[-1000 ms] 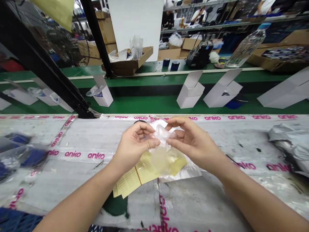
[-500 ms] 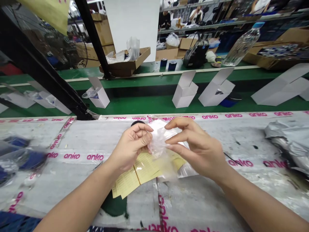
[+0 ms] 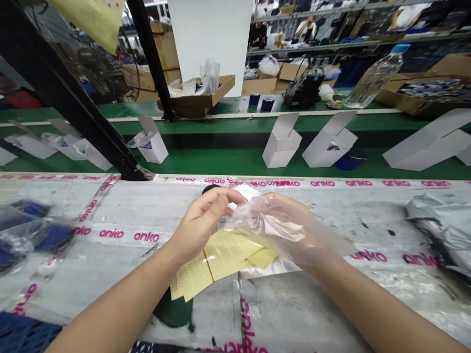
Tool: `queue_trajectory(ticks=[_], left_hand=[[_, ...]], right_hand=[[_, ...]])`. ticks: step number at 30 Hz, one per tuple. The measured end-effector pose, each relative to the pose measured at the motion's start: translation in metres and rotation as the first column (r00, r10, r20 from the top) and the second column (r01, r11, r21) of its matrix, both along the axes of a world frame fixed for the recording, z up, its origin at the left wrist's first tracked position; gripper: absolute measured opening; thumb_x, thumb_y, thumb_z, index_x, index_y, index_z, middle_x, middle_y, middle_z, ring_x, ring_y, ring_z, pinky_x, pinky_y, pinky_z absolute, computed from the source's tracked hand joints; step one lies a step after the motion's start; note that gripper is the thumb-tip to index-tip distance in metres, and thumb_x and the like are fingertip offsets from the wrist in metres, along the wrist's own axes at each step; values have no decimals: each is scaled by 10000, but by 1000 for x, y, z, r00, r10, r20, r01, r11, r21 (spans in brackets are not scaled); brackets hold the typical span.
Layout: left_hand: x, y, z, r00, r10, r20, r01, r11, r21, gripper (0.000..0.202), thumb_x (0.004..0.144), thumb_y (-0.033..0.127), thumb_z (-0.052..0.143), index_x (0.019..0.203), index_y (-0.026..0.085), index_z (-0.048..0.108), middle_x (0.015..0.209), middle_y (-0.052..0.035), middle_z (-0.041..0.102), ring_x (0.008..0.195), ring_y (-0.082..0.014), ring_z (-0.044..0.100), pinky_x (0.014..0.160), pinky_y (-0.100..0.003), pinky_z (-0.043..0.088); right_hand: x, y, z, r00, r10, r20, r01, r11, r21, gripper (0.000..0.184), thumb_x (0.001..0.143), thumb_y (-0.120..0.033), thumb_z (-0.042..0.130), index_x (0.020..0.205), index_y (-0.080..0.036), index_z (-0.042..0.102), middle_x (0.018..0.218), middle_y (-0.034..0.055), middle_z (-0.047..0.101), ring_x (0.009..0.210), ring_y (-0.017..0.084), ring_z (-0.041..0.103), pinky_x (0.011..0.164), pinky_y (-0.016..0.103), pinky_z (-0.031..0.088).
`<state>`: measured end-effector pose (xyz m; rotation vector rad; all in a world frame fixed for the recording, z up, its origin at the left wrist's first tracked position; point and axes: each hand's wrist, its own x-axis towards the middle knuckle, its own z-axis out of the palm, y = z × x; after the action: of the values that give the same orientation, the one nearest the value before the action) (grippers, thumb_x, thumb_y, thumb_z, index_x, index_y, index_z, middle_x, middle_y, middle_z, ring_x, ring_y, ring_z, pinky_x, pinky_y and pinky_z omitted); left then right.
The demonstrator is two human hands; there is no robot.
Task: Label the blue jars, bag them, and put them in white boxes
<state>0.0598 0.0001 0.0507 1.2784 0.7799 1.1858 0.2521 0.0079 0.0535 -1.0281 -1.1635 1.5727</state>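
Note:
A thin clear plastic bag [image 3: 263,218] is stretched between my hands above the table. My left hand [image 3: 208,218] pinches its left edge, thumb and fingers closed together. Over my right hand [image 3: 301,223] the film lies spread and blurred; its fingers are mostly covered, and I cannot tell whether they are inside the bag or behind it. Beneath my hands lie yellow printed sheets [image 3: 224,255], with more pale plastic film [image 3: 272,270] under them. A dark round object [image 3: 211,188] shows partly behind my left hand.
Open white boxes [image 3: 281,149] stand along the green ledge [image 3: 206,162] beyond the table. Bagged blue items [image 3: 51,235] lie at left, a grey plastic bundle [image 3: 441,215] at right. A black post [image 3: 91,127] rises at left. A clear bottle [image 3: 375,78] stands at the back.
The bag was bunched between the fingertips of both hands; now it is spread out to the right, over my right hand. My left hand stays in nearly the same place.

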Motion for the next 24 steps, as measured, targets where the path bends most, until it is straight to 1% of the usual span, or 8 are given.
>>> queue_trajectory(ticks=[4, 8, 11, 14, 17, 19, 22, 24], left_hand=[[3, 0, 0, 1000, 19, -15, -20, 999, -34, 214, 834, 374, 800, 838, 181, 708, 900, -33, 692, 870, -145, 632, 809, -256, 491], [0, 3, 5, 967, 81, 242, -29, 977, -209, 255, 866, 369, 755, 766, 178, 618, 693, 6, 661, 703, -111, 617, 705, -225, 494], [-15, 6, 14, 962, -80, 260, 161, 938, -307, 289, 856, 381, 760, 768, 175, 578, 548, 58, 541, 522, -68, 508, 571, -187, 454], [-36, 10, 22, 960, -281, 8, 257, 866, -429, 337, 805, 423, 808, 803, 157, 601, 653, 25, 601, 592, -82, 586, 595, -198, 510], [-54, 15, 25, 930, -316, -186, 190, 850, -492, 348, 786, 435, 813, 784, 152, 611, 747, 4, 610, 711, -127, 646, 666, -273, 601], [-60, 19, 25, 933, -272, -237, 128, 863, -488, 323, 810, 425, 783, 770, 154, 611, 758, -14, 622, 734, -143, 651, 676, -316, 631], [-61, 27, 19, 950, -97, -296, -44, 900, -433, 284, 861, 388, 720, 754, 163, 584, 732, -48, 647, 727, -160, 659, 619, -301, 626], [-58, 32, 12, 927, 55, -370, -197, 912, -359, 262, 892, 353, 679, 750, 175, 548, 721, -46, 637, 705, -165, 664, 559, -274, 599]], right_hand=[[-3, -2, -2, 999, 46, -9, -46, 998, -42, 327, 658, -500, 866, 770, -244, 696, 750, 19, 657, 645, 185, 587, 573, 314, 483], [-1, -1, 0, 987, -17, -158, 10, 999, -48, 179, 700, -321, 831, 712, -238, 673, 782, 12, 676, 735, 181, 625, 650, 296, 509], [-2, 2, 4, 975, 27, -219, -48, 995, -90, 207, 699, -285, 815, 675, -225, 618, 676, -21, 637, 606, 130, 574, 565, 249, 459], [-8, 5, 1, 991, 132, -14, -133, 982, -132, 222, 665, -279, 815, 714, -212, 609, 669, -22, 632, 546, 116, 542, 508, 236, 410], [-17, 11, -8, 972, 149, 181, -127, 984, -127, 202, 627, -249, 767, 740, -203, 606, 684, -18, 622, 561, 126, 540, 521, 250, 411], [-23, 18, -14, 952, 109, 287, -106, 994, -27, 156, 634, -250, 705, 736, -203, 596, 693, -8, 619, 583, 139, 540, 545, 269, 422], [-31, 33, -23, 910, -3, 415, -77, 981, 176, 107, 648, -257, 609, 729, -214, 555, 718, 13, 622, 633, 168, 557, 584, 295, 437], [-38, 45, -28, 885, -49, 463, -70, 969, 237, 117, 650, -255, 564, 756, -225, 527, 713, 9, 604, 636, 175, 548, 581, 294, 426]])
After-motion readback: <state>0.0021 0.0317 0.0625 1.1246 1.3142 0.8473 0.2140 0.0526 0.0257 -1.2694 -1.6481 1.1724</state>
